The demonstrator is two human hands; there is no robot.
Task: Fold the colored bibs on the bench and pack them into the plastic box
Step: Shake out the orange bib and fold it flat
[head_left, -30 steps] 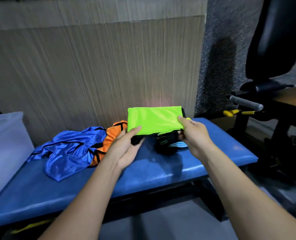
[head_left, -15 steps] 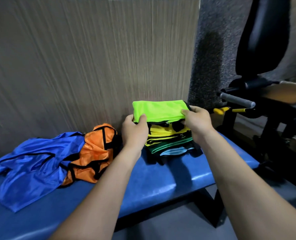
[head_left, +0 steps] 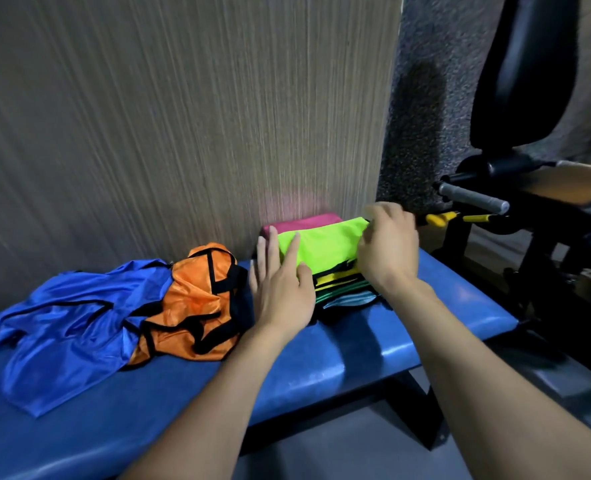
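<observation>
Both hands are on the folded stack (head_left: 342, 285), right of frame centre, at the back of the blue padded surface (head_left: 321, 368) against the wood-grain wall (head_left: 183, 116).

Left hand (head_left: 280, 285): open, fingers straight and slightly spread, palm down. Fingertips lie flat on the left end of the lime-green bib (head_left: 318, 244), which is the top layer of the stack. Heel of the hand sits over the stack's left edge. Not curled round anything.

Right hand (head_left: 387, 247): fingers bent down over the right end of the lime-green bib, at its far right corner. Seen from the back of the hand, so I cannot tell whether it pinches the fabric or only presses on it.

Stack under the lime-green bib: yellow, green and pale blue layers show at the front edge, with black trim. A pink folded bib (head_left: 304, 222) sits just behind the lime one, touching the wall.

Unfolded pieces, left of the stack: orange bib (head_left: 197, 303), crumpled, black trim, just beside the left hand. Blue bib (head_left: 69, 327) spread loosely across the left part of the surface, touching the orange one.

Right of frame: black gym machine (head_left: 529, 98) with a grey-gripped handle (head_left: 474, 197), well apart from the stack.

Plastic box: not in frame.
</observation>
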